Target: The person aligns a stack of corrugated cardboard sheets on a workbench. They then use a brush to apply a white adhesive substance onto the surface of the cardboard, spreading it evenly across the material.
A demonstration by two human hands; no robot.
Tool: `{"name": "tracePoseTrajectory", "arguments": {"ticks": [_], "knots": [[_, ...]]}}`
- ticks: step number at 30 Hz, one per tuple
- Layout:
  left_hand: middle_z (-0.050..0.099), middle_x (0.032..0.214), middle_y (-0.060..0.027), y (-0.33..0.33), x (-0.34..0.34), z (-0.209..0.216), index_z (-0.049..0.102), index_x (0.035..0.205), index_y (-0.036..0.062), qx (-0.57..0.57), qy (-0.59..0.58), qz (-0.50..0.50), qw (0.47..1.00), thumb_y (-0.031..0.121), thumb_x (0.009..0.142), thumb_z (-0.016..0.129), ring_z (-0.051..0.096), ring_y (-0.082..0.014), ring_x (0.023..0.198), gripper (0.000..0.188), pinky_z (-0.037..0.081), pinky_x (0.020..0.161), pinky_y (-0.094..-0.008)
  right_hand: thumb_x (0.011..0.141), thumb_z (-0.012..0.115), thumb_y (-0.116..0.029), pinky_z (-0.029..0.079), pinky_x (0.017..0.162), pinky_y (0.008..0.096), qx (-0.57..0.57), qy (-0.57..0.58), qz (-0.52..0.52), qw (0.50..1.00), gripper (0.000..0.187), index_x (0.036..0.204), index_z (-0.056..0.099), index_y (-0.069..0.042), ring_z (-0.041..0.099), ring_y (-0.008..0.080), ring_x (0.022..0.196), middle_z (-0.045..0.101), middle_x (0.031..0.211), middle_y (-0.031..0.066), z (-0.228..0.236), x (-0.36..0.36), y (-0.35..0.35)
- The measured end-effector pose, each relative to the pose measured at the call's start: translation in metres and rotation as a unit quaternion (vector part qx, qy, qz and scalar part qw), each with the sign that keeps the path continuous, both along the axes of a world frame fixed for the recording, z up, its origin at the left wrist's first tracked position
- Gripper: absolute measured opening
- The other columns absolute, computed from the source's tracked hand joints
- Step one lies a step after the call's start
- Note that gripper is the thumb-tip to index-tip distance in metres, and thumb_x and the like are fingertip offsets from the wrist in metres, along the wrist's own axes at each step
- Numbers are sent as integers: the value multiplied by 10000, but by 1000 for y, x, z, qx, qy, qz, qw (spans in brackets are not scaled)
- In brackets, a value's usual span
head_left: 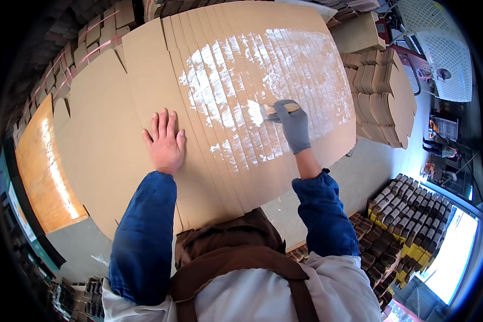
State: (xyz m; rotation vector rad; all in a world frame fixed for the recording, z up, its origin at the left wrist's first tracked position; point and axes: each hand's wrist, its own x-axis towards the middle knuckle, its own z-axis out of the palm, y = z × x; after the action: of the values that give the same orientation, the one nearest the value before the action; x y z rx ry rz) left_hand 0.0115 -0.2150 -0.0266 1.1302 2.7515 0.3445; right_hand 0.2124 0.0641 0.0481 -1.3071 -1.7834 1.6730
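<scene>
Overlapping sheets of brown cardboard [145, 86] lie fanned out before me, their edges stepped in narrow strips. White glue-like paste [204, 75] is smeared in streaks across the strips, thicker toward the left and thinner at the right. In a grey glove, my right hand [292, 124] is closed round the wooden handle of a brush [256, 113]. Its white-coated bristles point left and touch the strips. My bare left hand [166, 142] presses flat on the uncoated cardboard left of the paste, fingers spread, holding nothing.
Stacked cut cardboard [383, 102] stands right of the sheets. Bundles tied with pink strapping [94, 48] line the far left. An orange-brown board [48, 166] leans at the left. More cardboard stacks [408, 220] sit at the lower right. Another person [443, 149] is distant at the right.
</scene>
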Motion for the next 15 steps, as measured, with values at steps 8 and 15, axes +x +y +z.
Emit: {"name": "tracePoseTrajectory", "arguments": {"ticks": [8, 15], "knots": [[267, 1650, -30, 3, -1, 3, 371, 1545, 194, -5, 3, -8, 1000, 334, 1001, 455, 195, -294, 1531, 568, 114, 1191, -649, 888, 604, -164, 563, 605, 407, 455, -214, 419, 756, 119, 970, 652, -91, 709, 301, 748, 663, 980, 114, 119, -66, -63], [246, 1664, -45, -7, -4, -10, 333, 1568, 178, -8, 15, 7, 1000, 341, 1029, 408, 152, -312, 1545, 568, 61, 1198, -632, 871, 619, -222, 542, 589, 382, 591, -22, 596, 543, 251, 1048, 654, -47, 693, 241, 725, 667, 965, 126, 228, -121, -191]]}}
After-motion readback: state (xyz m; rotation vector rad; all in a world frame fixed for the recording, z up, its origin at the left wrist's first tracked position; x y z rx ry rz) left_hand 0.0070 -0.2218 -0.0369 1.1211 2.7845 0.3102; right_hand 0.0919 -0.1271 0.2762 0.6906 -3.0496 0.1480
